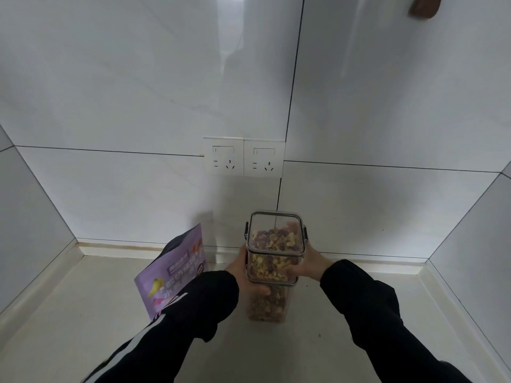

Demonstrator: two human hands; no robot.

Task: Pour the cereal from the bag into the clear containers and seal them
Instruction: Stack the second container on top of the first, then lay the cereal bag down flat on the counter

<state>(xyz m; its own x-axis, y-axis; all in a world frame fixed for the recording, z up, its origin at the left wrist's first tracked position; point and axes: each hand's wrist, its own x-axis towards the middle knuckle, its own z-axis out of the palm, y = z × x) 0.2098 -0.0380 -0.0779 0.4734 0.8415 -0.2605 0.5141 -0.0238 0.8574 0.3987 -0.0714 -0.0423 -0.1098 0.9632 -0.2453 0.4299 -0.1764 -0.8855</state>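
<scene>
Two clear square containers filled with mixed yellow and purple cereal stand stacked on the counter. The upper container (273,244) has its clear lid on, with dark side clips. It sits on the lower container (266,304). My left hand (243,268) grips the stack from the left, around the seam between the two. My right hand (307,262) clasps the upper container from the right. The purple cereal bag (177,269) stands upright to the left, partly hidden behind my left sleeve.
The pale counter (331,341) ends in a tiled corner alcove with walls on the left, back and right. A double wall socket (244,157) sits above the containers. A brown object (424,5) hangs at the top right.
</scene>
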